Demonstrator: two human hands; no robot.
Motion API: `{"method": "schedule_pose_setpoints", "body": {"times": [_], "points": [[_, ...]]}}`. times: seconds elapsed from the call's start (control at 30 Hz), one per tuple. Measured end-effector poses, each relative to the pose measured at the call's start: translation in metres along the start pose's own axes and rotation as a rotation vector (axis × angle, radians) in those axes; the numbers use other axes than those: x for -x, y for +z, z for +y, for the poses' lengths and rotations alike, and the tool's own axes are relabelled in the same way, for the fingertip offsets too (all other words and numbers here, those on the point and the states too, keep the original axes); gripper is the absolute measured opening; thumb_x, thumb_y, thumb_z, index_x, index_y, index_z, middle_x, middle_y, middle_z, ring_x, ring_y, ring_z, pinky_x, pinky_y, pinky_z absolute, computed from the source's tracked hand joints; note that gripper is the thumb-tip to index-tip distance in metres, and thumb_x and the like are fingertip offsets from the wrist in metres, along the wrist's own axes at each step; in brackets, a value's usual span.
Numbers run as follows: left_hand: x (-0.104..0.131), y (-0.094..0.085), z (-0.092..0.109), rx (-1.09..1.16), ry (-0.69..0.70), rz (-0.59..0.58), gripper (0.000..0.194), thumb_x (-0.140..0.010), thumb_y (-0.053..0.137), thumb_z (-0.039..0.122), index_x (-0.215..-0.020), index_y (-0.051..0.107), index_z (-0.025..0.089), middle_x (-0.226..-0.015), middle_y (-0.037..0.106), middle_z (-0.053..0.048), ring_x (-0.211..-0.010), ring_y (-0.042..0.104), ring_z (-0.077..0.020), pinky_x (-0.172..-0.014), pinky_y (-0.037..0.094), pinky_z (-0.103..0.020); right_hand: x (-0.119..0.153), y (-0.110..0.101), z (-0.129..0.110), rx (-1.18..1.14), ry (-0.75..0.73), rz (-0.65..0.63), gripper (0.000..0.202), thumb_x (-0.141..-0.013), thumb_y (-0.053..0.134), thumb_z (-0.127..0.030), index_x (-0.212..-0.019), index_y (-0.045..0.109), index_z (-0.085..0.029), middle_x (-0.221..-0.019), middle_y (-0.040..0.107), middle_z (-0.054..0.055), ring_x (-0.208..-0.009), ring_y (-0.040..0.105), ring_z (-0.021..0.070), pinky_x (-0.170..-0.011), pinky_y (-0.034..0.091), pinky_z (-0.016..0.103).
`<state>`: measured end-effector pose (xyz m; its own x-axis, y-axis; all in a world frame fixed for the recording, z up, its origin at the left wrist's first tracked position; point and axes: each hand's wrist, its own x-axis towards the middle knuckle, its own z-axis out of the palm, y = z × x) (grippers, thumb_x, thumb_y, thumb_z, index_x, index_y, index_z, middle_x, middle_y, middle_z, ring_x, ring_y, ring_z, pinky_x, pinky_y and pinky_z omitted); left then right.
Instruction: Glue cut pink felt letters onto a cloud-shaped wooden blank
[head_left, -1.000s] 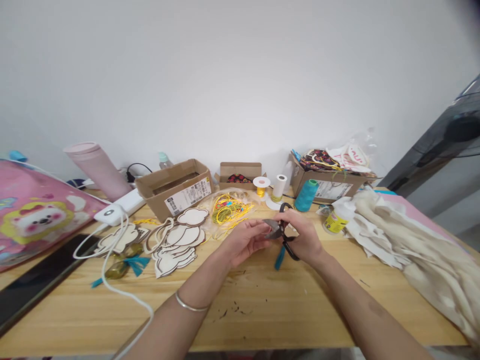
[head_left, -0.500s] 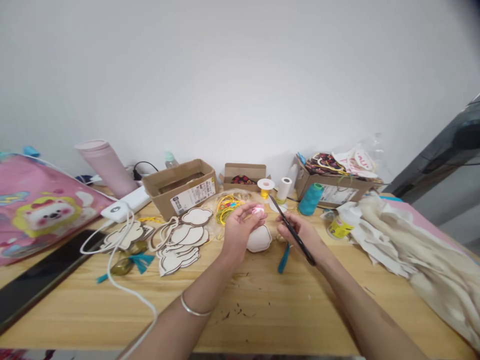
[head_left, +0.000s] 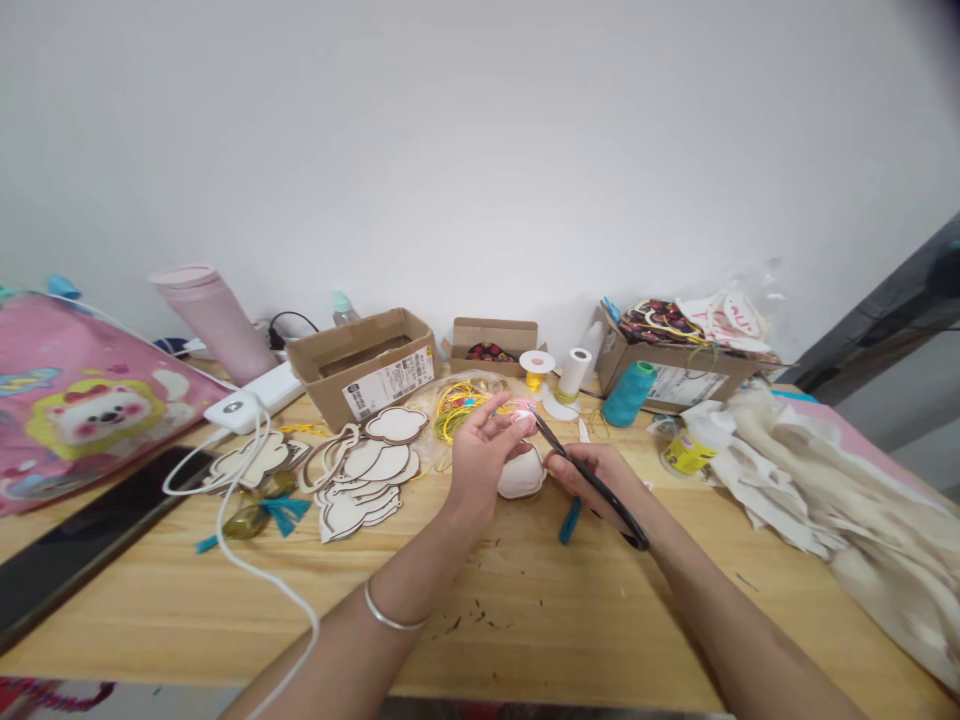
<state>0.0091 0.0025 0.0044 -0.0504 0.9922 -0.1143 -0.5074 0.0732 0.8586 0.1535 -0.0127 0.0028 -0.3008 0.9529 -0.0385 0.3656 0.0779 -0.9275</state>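
The left hand (head_left: 484, 452) pinched a pink scrap (head_left: 523, 423); the right hand (head_left: 600, 470) held scissors (head_left: 611, 502), tips close by it. Snipping looked unfinished. Between the hands lay a white shape (head_left: 521, 478), seemingly covered; leftward, plain shapes (head_left: 379, 463) lay piled, apparently undone.

The left hand (head_left: 480, 458) partly hides the pink piece (head_left: 523, 416).

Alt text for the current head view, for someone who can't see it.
A person's right hand holds black scissors at a small pink piece in the left hand, above a wooden table. To the left are white cutouts and an open cardboard box; to the right, a teal thread spool and a bottle.
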Motion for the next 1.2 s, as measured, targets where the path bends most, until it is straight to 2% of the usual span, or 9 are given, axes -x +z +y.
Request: {"method": "schedule_pose_setpoints", "body": {"times": [0.23, 0.47, 0.77, 1.2], "points": [[0.001, 0.001, -0.006, 0.074, -0.045, -0.044, 0.047, -0.06, 0.073, 0.012, -0.104, 0.058, 0.014, -0.072, 0.067, -0.002, -0.065, 0.062, -0.009, -0.063, 0.051, -0.019, 0.001, 0.002, 0.001, 0.001, -0.005, 0.045, 0.051, -0.068, 0.05, -0.065, -0.054, 0.043, -0.017, -0.045, 0.03, -0.006, -0.039, 0.026, 0.0047, -0.035, 0.017, 0.02], [0.004, 0.003, -0.006, 0.106, -0.028, -0.013, 0.044, -0.062, 0.071, 0.009, -0.103, 0.056, 0.013, -0.07, 0.067, -0.001, -0.062, 0.061, -0.0072, -0.067, 0.051, -0.019, 0.001, 0.008, 0.007, -0.087, -0.009, 0.047, 0.054, -0.072, 0.044, -0.066, -0.073, 0.056, -0.013, -0.048, 0.031, -0.006, -0.04, 0.025, 0.0049, -0.034, 0.021, 0.02], [0.004, 0.005, -0.01, 0.108, 0.021, 0.038, 0.043, -0.063, 0.072, 0.013, -0.103, 0.057, 0.013, -0.07, 0.065, 0.0, -0.064, 0.061, -0.0077, -0.067, 0.05, -0.02, 0.001, 0.016, 0.007, -0.138, 0.01, 0.082, 0.05, -0.071, 0.046, -0.066, -0.059, 0.043, -0.018, -0.048, 0.028, -0.007, -0.04, 0.025, 0.0046, -0.033, 0.02, 0.018], [0.006, 0.007, -0.011, 0.153, -0.02, 0.1, 0.036, -0.064, 0.07, 0.012, -0.098, 0.058, 0.015, -0.077, 0.068, -0.002, -0.067, 0.062, -0.0083, -0.068, 0.05, -0.021, 0.003, 0.019, -0.002, -0.161, 0.007, 0.105, 0.052, -0.069, 0.046, -0.067, -0.056, 0.046, -0.016, -0.048, 0.029, -0.006, -0.041, 0.026, 0.0047, -0.033, 0.021, 0.018]]}}
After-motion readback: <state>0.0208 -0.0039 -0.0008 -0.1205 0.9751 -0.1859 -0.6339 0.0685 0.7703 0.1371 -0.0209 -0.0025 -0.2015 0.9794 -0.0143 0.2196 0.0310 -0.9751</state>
